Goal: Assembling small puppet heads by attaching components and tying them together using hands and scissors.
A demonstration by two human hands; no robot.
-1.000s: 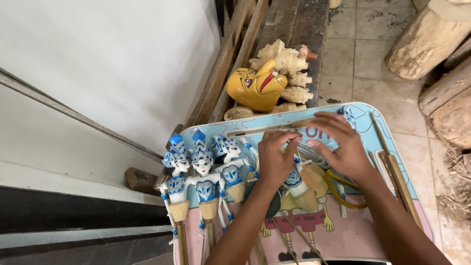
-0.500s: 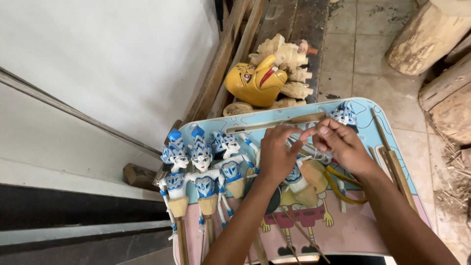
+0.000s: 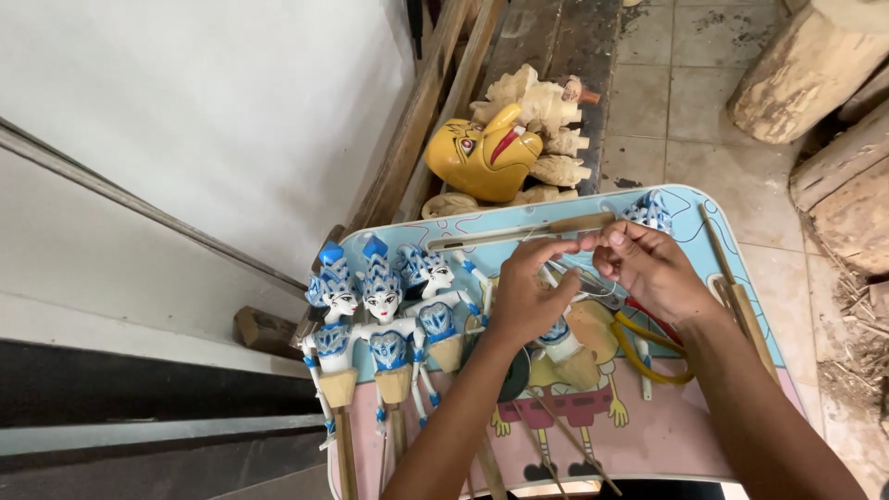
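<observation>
My left hand (image 3: 526, 298) and my right hand (image 3: 648, 268) meet near the middle of the frame, over a small table with a pale blue and pink cartoon-printed top (image 3: 676, 435). Both are curled narrow, fingertips pinched together around something thin between them that I cannot make out; under my left palm lies a blue-and-white painted wooden rod puppet (image 3: 563, 341), partly hidden by my wrist. Just beyond my fingertips a long wooden-handled tool (image 3: 528, 231) lies across the table's far edge. Under my right wrist sit pliers with red and yellow handles (image 3: 648, 347). At the lower left of the table three finished blue-and-white puppets with tall crowns (image 3: 381, 310) lie side by side on their sticks. Past the table, at the upper middle, a yellow carved mask (image 3: 483, 157) rests against a heap of unpainted carved wooden heads (image 3: 542, 106), and rough logs (image 3: 815, 65) lie on the tiled floor at upper right.
</observation>
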